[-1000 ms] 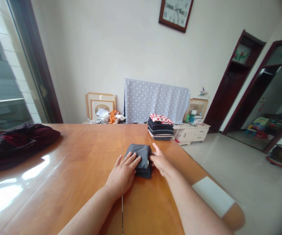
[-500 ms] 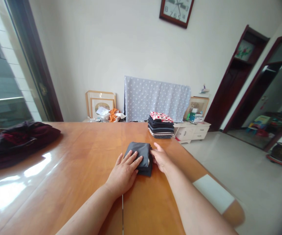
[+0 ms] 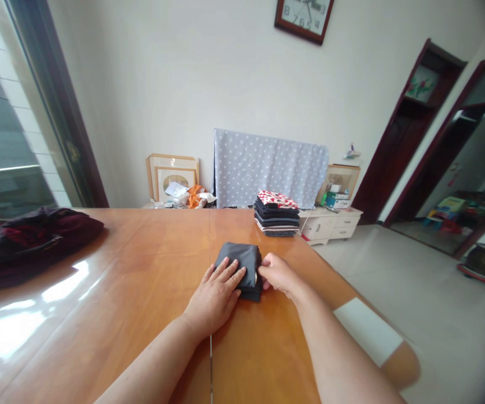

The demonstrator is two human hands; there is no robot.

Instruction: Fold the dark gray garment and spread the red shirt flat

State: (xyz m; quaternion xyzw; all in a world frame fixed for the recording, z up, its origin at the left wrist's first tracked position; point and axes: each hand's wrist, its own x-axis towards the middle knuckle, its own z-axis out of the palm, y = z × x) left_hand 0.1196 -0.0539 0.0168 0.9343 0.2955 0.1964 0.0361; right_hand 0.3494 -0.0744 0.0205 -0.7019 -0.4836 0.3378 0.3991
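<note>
A dark grey garment (image 3: 246, 259), folded into a small thick rectangle, lies on the wooden table in front of me. My left hand (image 3: 215, 294) rests flat on its left part with the fingers spread. At the garment's right edge, my right hand (image 3: 278, 275) has its fingers curled in and pinched against the folded layers. The fingertips of that hand are partly hidden, and so is the exact bit of cloth between them. Which kind of garment it is, I cannot tell.
Beyond the garment stands a stack of folded clothes (image 3: 276, 216), red-and-white patterned on top. A heap of dark clothes (image 3: 36, 241) lies at the table's left. A pale sheet (image 3: 369, 331) sits near the right edge of the table (image 3: 141, 252). Behind is a white cabinet (image 3: 337, 227).
My right hand has closed: its raised thumb and fingers have come together at the garment's right edge. The left hand stays flat on the cloth.
</note>
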